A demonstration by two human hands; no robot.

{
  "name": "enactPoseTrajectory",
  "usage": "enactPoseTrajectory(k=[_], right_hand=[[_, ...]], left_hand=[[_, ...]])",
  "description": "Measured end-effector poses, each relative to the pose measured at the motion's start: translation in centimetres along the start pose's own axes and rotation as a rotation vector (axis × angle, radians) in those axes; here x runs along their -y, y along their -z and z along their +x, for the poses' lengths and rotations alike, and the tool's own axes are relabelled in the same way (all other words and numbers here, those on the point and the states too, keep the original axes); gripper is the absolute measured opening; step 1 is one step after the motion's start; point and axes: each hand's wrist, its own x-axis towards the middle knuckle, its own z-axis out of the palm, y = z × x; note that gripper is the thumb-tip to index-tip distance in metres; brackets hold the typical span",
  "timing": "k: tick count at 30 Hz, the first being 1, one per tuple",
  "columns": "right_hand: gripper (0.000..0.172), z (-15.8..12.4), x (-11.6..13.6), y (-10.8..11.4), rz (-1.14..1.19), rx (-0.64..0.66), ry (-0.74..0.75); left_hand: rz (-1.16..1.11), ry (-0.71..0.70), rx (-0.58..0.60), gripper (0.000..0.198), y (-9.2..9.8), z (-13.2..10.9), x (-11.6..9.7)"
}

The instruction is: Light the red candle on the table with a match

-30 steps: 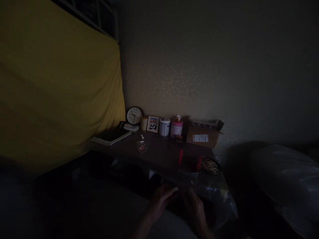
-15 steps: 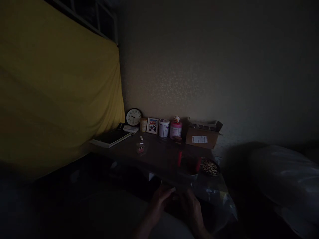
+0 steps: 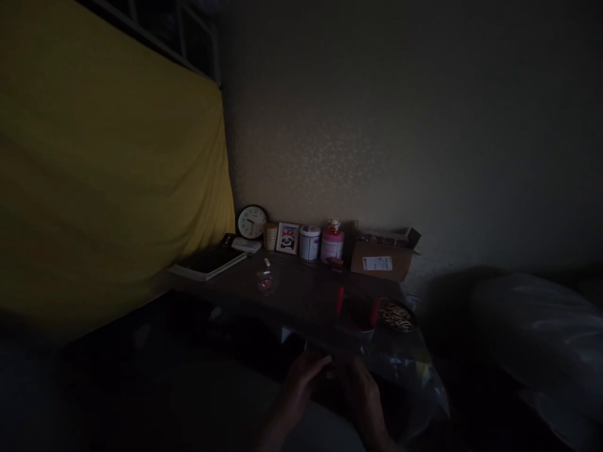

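Note:
In the dim light at the table's near edge, my left hand has its fingers curled inward, the thumb pointing toward the right hand. My right hand sits close beside it, its fingers bent and mostly in shadow. Whatever the two hands hold between them is too dark to make out. Just beyond them on the table stands a dark pot-like container with a red upright piece on its left and another on its right. To its right lies a round dish full of thin pale sticks.
Along the wall stand a round clock, a tan cup, a panda picture, a white can, a pink-lidded can bearing a figurine, and a cardboard box. Clear plastic sheeting hangs at the right corner.
The hands stay almost in place at the table edge. The right hand's fingers shift slightly; the things on the table have not moved.

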Motion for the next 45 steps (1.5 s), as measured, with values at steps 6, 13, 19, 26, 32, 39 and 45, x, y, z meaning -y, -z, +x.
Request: enactPoseTrajectory(k=[6,13,19,26,32,39,45], right_hand=[[0.017,-0.3,-0.4,-0.1,0.005,0.021,-0.051],[0.018,-0.3,-0.5,0.1,0.025,0.035,-0.066],[0.02,0.1,-0.4,0.1,-0.002,0.003,-0.059],[0.024,0.5,0.4,0.8,-0.006,-0.082,-0.043],[0.023,0.5,0.4,0.8,0.013,-0.055,-0.069],[0.022,1.9,1.9,3.4,-0.016,-0.195,-0.113],[0.017,1.9,3.3,3.9,-0.075,-0.217,0.087]], left_hand=[[-0.024,0.009,0.017,0.021,-0.2,-0.1,-0.2],[-0.025,0.027,0.023,0.019,-0.7,-0.3,-0.6],[-0.025,0.029,0.017,0.021,-0.6,0.0,-0.3],[-0.037,0.041,0.011,0.017,-0.6,0.2,-0.6],[-0.004,0.007,0.039,0.019,-1.2,0.0,-0.8],[-0.007,0.05,-0.01,0.022,-1.9,0.1,-1.8],[-0.016,0.086,-0.146,0.027,-2.6,1.2,-1.6]])
